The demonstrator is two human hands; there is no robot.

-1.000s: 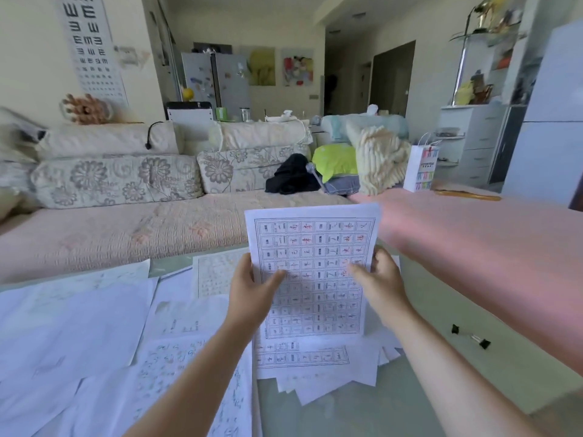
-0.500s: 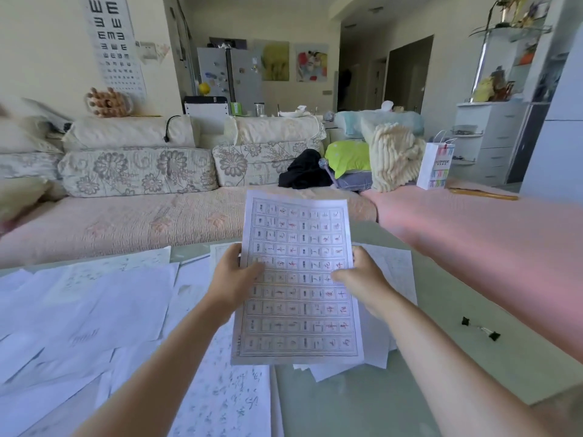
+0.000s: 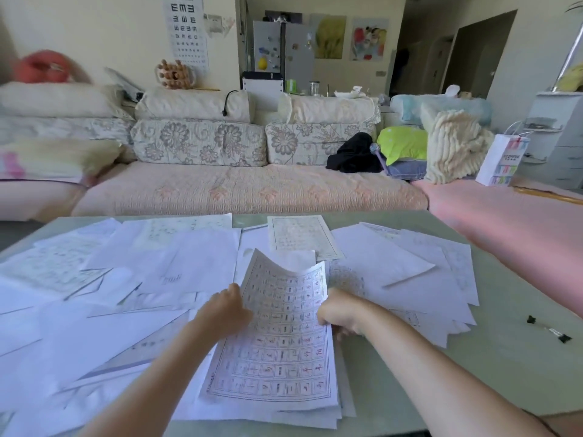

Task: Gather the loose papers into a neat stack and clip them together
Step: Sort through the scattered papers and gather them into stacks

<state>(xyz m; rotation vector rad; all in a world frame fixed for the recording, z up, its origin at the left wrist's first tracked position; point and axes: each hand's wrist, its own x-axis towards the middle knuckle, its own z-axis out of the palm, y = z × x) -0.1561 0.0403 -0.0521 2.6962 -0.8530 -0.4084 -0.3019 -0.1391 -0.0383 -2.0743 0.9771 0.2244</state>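
A printed grid sheet (image 3: 277, 348) lies on a small pile of papers (image 3: 321, 417) near the table's front edge, its far edge curled up. My left hand (image 3: 224, 313) grips its left edge and my right hand (image 3: 339, 315) grips its right edge. Many loose white papers (image 3: 132, 279) are scattered over the left and middle of the table, and more loose sheets (image 3: 407, 269) fan out to the right. Two black binder clips (image 3: 549, 329) lie on the bare table at the right.
The pale green table (image 3: 492, 367) fills the foreground. Behind it stands a long floral sofa (image 3: 252, 184) with cushions and clothes. A pink cover (image 3: 520, 222) runs along the right side. A white paper bag (image 3: 501, 159) stands at the far right.
Both hands have lowered the grid sheet from upright in the air down onto the pile near the front edge. The view has swung left and down.
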